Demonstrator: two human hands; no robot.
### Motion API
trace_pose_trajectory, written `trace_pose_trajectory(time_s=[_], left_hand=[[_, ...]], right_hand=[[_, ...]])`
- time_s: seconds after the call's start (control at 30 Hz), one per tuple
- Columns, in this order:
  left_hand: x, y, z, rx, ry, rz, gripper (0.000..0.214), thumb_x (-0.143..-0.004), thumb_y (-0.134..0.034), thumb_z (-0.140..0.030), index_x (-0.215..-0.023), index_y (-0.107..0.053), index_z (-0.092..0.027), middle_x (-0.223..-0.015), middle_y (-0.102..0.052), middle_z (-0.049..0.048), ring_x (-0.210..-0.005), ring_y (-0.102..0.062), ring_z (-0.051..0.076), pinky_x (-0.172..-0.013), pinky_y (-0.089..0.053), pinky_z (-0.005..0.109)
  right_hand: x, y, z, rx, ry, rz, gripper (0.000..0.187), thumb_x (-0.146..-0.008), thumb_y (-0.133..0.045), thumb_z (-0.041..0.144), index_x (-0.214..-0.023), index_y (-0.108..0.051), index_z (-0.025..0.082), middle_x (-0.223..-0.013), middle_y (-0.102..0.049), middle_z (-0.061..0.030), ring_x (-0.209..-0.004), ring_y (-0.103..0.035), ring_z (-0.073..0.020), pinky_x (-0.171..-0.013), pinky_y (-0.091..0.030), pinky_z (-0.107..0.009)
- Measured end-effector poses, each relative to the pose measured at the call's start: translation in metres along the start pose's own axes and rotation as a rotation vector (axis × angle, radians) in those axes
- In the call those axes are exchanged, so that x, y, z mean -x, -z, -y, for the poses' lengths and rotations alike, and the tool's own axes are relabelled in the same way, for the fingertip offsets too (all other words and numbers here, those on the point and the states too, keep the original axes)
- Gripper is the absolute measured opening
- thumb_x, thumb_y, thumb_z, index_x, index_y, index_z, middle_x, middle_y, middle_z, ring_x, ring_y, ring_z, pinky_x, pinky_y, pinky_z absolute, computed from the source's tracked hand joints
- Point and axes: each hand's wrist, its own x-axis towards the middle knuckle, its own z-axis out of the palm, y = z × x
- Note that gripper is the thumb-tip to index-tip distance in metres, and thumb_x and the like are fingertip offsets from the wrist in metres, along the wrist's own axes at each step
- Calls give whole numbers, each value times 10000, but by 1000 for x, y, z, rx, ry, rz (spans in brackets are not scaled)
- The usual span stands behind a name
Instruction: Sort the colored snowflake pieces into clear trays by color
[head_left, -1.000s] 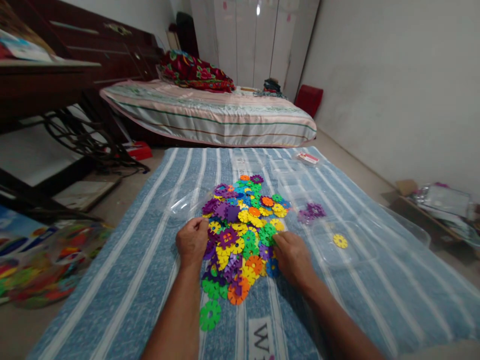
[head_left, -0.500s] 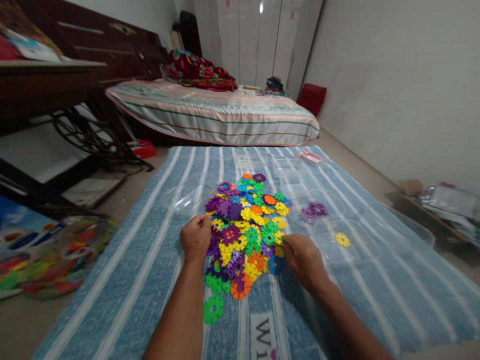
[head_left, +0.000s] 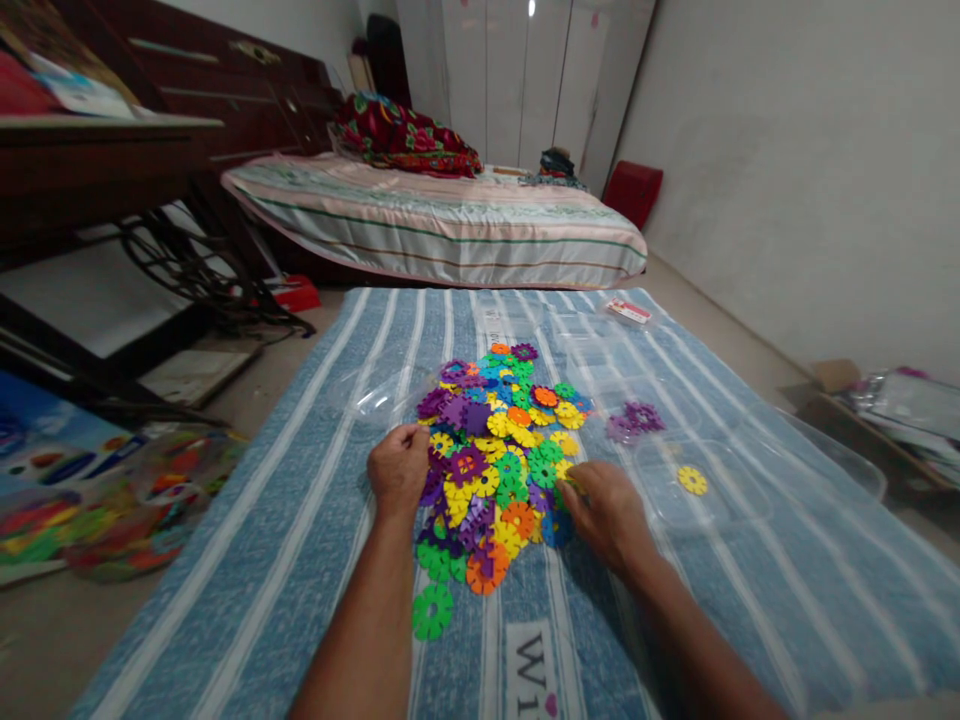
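Observation:
A heap of plastic snowflake discs (head_left: 517, 465) in purple, yellow, green, orange and blue lies on a striped blue cloth (head_left: 285, 520). My left hand (head_left: 400, 468) rests against the heap's left edge, beside purple discs, with its fingers curled; what they hold, if anything, is hidden. At the right edge, my right hand (head_left: 604, 510) has its fingertips closed on a yellow snowflake disc (head_left: 565, 469). A single green disc (head_left: 433, 611) lies at the near end of the heap. To the right, one yellow disc (head_left: 691, 481) sits in a clear plastic tray (head_left: 652, 500).
Two purple discs (head_left: 637, 417) lie in another clear compartment on the right. A clear plastic container (head_left: 367, 390) stands left of the heap. At the far right corner is a small red-and-white packet (head_left: 628, 312). Beyond are a bed (head_left: 450, 225) and a sewing-machine stand (head_left: 180, 260).
The whole view has shifted slightly, with the scene a little further right. My right hand's fingertips have moved slightly left against the heap's edge. My left hand stays by the purple discs.

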Motion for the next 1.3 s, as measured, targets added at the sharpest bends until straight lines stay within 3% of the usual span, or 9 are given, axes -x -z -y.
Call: trace_pose_trajectory(time_s=[0.13, 0.3, 0.43, 0.67, 0.97, 1.13, 1.3], left_hand=[[1, 1, -2, -7, 1, -1, 311, -725, -526, -412, -811, -741, -204, -726, -724, 18, -699, -641, 190, -652, -461, 264], [1, 1, -2, -17, -10, 6, 317, -728, -519, -411, -806, -738, -195, -741, -724, 21, -691, -633, 185, -663, -462, 262], [1, 1, -3, -14, -4, 9, 316, -731, -521, -417, -807, -737, -199, -740, -721, 19, -691, -633, 183, -665, -460, 260], [2, 1, -5, -2, 2, 11, 318, -726, -520, -406, -806, -739, -189, -746, -726, 30, -695, -641, 188, -667, -465, 264], [2, 1, -3, 3, -6, 9, 299, -730, -524, -398, -802, -737, -201, -736, -725, 22, -692, -644, 186, -626, -462, 254], [2, 1, -3, -1, -12, -3, 303, -732, -528, -408, -803, -737, -201, -719, -717, 19, -689, -639, 184, -634, -460, 253], [2, 2, -4, -21, -12, 5, 311, -736, -518, -410, -794, -737, -196, -717, -716, 22, -691, -639, 187, -651, -454, 261]], right_hand=[[-10, -6, -7, 71, -65, 91, 143, -907, -512, 222, -896, -649, 187, -897, -662, -85, -895, -571, -221, -815, -419, -325], [-18, -7, -6, 153, -147, 215, 154, -874, -563, 274, -935, -658, 170, -1050, -651, -131, -1062, -535, -254, -956, -394, -365], [-18, -6, -5, 86, -188, 230, 150, -846, -589, 276, -910, -672, 168, -1056, -650, -133, -1069, -543, -261, -943, -406, -367], [-15, -9, -9, -197, -194, 4, 157, -830, -540, 196, -783, -690, 202, -927, -678, -75, -899, -598, -210, -831, -456, -333], [-15, -2, 2, -391, -137, -218, 159, -847, -569, 259, -810, -721, 226, -973, -702, -75, -930, -651, -206, -854, -517, -366], [-17, 30, 4, -341, -82, -324, 143, -875, -580, 270, -865, -714, 222, -983, -727, -71, -932, -682, -197, -846, -535, -348], [-10, 76, -19, 29, -39, -439, 183, -902, -553, 288, -850, -708, 206, -818, -736, -58, -772, -688, -202, -741, -523, -330]])
